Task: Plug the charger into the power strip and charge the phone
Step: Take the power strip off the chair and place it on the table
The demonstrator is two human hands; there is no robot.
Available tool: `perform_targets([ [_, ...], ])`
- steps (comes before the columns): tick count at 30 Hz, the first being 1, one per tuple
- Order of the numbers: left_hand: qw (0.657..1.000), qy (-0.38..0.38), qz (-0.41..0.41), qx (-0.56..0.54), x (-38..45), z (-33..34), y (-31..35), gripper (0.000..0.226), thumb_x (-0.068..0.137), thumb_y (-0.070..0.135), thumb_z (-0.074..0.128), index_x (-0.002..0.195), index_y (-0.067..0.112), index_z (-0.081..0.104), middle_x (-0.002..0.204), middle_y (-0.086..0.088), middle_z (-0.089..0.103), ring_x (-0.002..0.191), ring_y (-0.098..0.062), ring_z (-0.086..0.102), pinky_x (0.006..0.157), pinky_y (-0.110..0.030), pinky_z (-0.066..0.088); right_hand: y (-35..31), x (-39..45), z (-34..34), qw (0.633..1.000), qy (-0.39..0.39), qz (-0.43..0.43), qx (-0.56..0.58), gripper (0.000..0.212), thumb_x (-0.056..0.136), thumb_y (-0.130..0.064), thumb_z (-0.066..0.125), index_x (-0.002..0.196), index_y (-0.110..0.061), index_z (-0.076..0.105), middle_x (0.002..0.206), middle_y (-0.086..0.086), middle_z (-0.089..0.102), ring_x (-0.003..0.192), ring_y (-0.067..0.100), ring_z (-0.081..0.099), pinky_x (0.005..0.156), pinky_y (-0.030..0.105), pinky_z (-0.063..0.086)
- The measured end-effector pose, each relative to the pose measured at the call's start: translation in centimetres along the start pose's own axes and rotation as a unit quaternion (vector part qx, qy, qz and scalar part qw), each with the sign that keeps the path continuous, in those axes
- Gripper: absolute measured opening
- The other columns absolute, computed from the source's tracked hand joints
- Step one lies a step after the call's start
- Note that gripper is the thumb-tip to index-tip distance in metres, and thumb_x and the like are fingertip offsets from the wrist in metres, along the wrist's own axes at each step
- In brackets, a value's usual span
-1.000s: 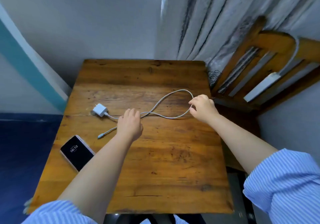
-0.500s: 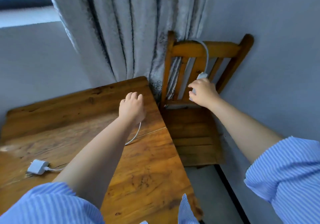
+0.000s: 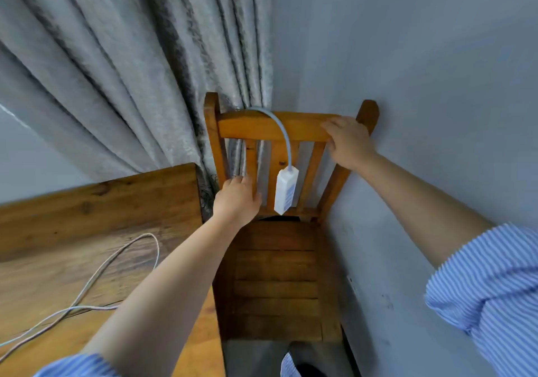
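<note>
The white power strip (image 3: 286, 190) hangs upright against the back slats of a wooden chair (image 3: 276, 260), its grey cord (image 3: 281, 127) looped over the top rail. My left hand (image 3: 237, 199) is just left of the strip, wrapped around a back slat low down. My right hand (image 3: 348, 141) grips the right end of the top rail. On the wooden table (image 3: 102, 210) at the left lies the white charger cable (image 3: 116, 263) in a loose loop. The charger plug and the phone are out of view.
A grey curtain (image 3: 131, 71) hangs behind the table and the chair's left post. A grey wall (image 3: 422, 114) runs close along the chair's right side. The chair stands tight against the table's right edge.
The view has swung right, from the table to the chair. My right hand left the power strip and rose to the top rail. My left hand moved off the table onto a slat.
</note>
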State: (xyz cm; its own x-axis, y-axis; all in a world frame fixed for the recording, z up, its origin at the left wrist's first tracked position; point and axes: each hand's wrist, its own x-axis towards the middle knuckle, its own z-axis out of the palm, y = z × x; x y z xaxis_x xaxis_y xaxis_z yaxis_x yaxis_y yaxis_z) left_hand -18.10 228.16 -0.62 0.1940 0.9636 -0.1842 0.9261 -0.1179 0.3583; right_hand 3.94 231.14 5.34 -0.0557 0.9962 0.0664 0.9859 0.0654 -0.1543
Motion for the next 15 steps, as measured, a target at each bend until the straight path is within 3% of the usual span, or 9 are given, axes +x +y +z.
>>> perform_targets([
  [3,0.997,-0.005,-0.053,-0.061,2.2,1.8,4.2,0.04,0.093,0.029,0.04,0.128,0.009,0.039,0.126,-0.016,0.053,0.112,-0.033,0.05,0.081,-0.043,0.049,3.2,1.6,0.5,0.998,-0.012,-0.057,0.019,0.046,0.086,0.001,0.044,0.13,-0.004,0.036,0.143,0.02,0.034,0.13,0.036,0.031,0.109,0.048,0.027],
  [6,0.986,0.013,-0.087,-0.141,4.4,2.8,7.1,0.036,0.095,0.027,0.037,0.124,0.006,0.043,0.113,-0.017,0.059,0.089,-0.028,0.057,0.061,-0.034,0.044,4.4,2.6,1.2,0.993,0.017,-0.093,0.075,0.045,0.083,0.006,0.046,0.127,-0.001,0.04,0.137,0.024,0.042,0.125,0.039,0.037,0.106,0.047,0.029],
  [8,0.974,0.034,-0.097,-0.202,5.6,3.2,8.6,0.038,0.096,0.026,0.037,0.128,0.007,0.041,0.121,-0.017,0.058,0.098,-0.03,0.058,0.066,-0.035,0.045,5.0,3.2,1.4,0.989,0.041,-0.097,0.101,0.041,0.083,0.005,0.047,0.124,-0.001,0.045,0.132,0.023,0.048,0.121,0.039,0.04,0.103,0.046,0.033],
  [11,0.952,0.055,-0.112,-0.28,7.0,3.2,10.0,0.04,0.095,0.026,0.038,0.131,0.009,0.038,0.133,-0.013,0.052,0.118,-0.031,0.051,0.089,-0.04,0.045,5.2,3.5,1.9,0.987,0.053,-0.099,0.118,0.041,0.082,0.003,0.051,0.122,-0.003,0.049,0.129,0.021,0.052,0.118,0.038,0.044,0.1,0.045,0.038],
  [13,0.937,0.071,-0.118,-0.321,7.6,3.1,10.1,0.034,0.096,0.025,0.038,0.124,0.008,0.045,0.123,-0.014,0.057,0.113,-0.031,0.052,0.088,-0.039,0.044,5.1,3.2,2.1,0.986,0.065,-0.1,0.113,0.041,0.081,0.002,0.053,0.121,-0.004,0.049,0.128,0.02,0.053,0.117,0.038,0.045,0.098,0.045,0.04],
  [15,0.927,0.086,-0.124,-0.344,8.3,2.4,10.1,0.025,0.096,0.024,0.036,0.107,0.008,0.052,0.097,-0.009,0.062,0.095,-0.029,0.055,0.078,-0.037,0.042,4.9,3.3,2.0,0.988,0.07,-0.097,0.101,0.041,0.081,0.0,0.052,0.122,-0.004,0.048,0.129,0.019,0.053,0.117,0.037,0.046,0.097,0.044,0.041],
])
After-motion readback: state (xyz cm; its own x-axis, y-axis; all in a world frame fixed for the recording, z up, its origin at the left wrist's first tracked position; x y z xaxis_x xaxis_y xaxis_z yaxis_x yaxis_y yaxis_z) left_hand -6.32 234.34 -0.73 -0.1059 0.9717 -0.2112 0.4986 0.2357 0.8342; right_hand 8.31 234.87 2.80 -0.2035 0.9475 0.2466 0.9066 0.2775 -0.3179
